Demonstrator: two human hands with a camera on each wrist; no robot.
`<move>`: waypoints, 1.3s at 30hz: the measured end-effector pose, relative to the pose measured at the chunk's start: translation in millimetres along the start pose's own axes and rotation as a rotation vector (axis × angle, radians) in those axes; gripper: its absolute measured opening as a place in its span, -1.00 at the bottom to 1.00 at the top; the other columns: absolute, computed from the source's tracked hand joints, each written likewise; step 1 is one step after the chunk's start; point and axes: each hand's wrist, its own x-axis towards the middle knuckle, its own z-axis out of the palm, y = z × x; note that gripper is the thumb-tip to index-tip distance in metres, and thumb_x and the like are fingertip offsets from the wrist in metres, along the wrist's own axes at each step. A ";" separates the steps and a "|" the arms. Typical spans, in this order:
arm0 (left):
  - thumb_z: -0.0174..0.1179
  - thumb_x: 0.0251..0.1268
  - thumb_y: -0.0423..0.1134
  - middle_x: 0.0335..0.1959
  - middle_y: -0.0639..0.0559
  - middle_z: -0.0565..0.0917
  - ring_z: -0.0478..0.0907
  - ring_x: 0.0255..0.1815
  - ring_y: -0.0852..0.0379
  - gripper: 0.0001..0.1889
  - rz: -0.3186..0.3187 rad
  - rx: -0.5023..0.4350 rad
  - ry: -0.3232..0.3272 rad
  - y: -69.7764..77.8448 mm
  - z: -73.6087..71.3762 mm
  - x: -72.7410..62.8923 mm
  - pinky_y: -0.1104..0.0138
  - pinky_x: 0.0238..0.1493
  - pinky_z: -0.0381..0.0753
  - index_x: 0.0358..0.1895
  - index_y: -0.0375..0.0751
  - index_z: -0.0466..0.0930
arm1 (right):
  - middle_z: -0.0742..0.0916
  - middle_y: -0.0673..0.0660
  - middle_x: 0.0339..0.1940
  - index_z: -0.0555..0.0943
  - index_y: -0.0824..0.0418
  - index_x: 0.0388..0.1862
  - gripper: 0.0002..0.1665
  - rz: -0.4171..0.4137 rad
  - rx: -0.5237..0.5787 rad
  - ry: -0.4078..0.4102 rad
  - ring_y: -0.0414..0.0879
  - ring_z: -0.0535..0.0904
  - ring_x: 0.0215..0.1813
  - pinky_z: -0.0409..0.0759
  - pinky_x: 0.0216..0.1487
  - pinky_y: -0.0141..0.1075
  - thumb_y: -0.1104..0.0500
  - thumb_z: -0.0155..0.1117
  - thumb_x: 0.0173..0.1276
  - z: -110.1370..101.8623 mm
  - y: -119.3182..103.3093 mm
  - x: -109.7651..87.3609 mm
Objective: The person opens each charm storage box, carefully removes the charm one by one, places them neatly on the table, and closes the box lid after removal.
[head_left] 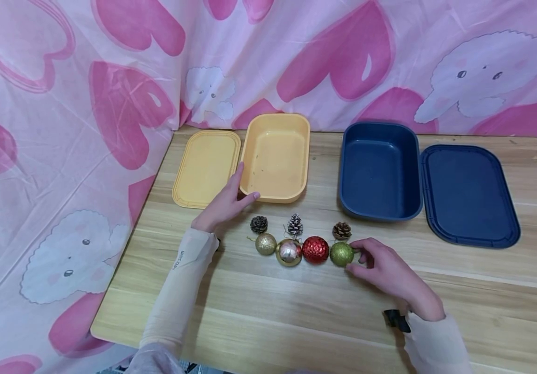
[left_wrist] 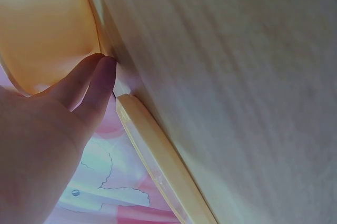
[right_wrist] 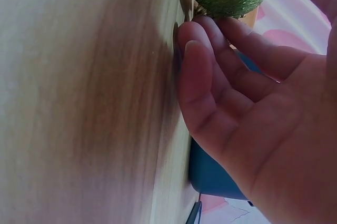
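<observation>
In the head view, my left hand (head_left: 224, 205) rests at the near left corner of a yellow box (head_left: 275, 198), thumb on the front rim and straight fingers along the side. The left wrist view shows fingertips against the box wall (left_wrist: 47, 29). My right hand (head_left: 385, 267) pinches a glittery green Christmas ball (head_left: 341, 254) at its right side, the thumb nearer me. That ball sits at the right end of a row with a red ball (head_left: 316, 250), a shiny gold ball (head_left: 289, 252) and a small glittery gold ball (head_left: 266, 244).
Behind the balls stand a dark pinecone (head_left: 258, 224), a frosted pinecone (head_left: 295, 225) and a brown pinecone (head_left: 341, 230). A yellow lid (head_left: 206, 169) lies left of its box. Further right are a blue box (head_left: 380, 214) and a blue lid (head_left: 471, 195). Pink curtains border the table.
</observation>
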 end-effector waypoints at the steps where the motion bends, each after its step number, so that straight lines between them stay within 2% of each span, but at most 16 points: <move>1: 0.06 0.32 0.26 0.60 0.11 -0.36 -0.33 0.60 0.12 0.03 -0.001 -0.001 0.001 0.0 0.0 0.0 0.17 0.59 -0.21 0.55 0.04 -0.49 | 0.62 0.05 -0.30 0.58 0.27 0.04 -0.51 0.003 0.000 -0.002 -0.15 0.47 -0.27 0.46 -0.29 -0.41 0.06 0.42 0.19 -0.1 0.1 0.1; 7: 0.06 0.32 0.26 0.60 0.10 -0.35 -0.32 0.60 0.13 0.03 -0.004 -0.006 0.000 0.5 0.0 0.1 0.18 0.59 -0.20 0.56 0.03 -0.48 | 0.63 0.06 -0.29 0.56 0.27 0.08 -0.47 0.026 0.005 -0.004 -0.13 0.49 -0.25 0.49 -0.25 -0.38 0.04 0.42 0.19 0.5 -0.8 0.4; 20: 0.06 0.31 0.26 0.60 0.11 -0.33 -0.31 0.60 0.17 0.02 -0.006 -0.025 -0.001 0.4 0.0 -0.7 0.19 0.59 -0.18 0.55 0.06 -0.48 | 0.64 0.01 -0.33 0.57 0.22 0.01 -0.54 0.049 -0.027 0.065 -0.16 0.51 -0.29 0.49 -0.30 -0.41 -0.01 0.40 0.24 3.0 -0.6 3.3; 39: 0.07 0.32 0.24 0.60 0.05 -0.34 -0.31 0.60 0.09 0.04 -0.001 -0.004 0.001 0.4 0.6 -0.7 0.16 0.59 -0.19 0.56 -0.03 -0.47 | 0.62 -0.01 -0.30 0.57 0.19 0.04 -0.58 0.011 0.001 0.030 -0.18 0.49 -0.29 0.51 -0.31 -0.39 0.09 0.38 0.24 5.2 0.2 2.2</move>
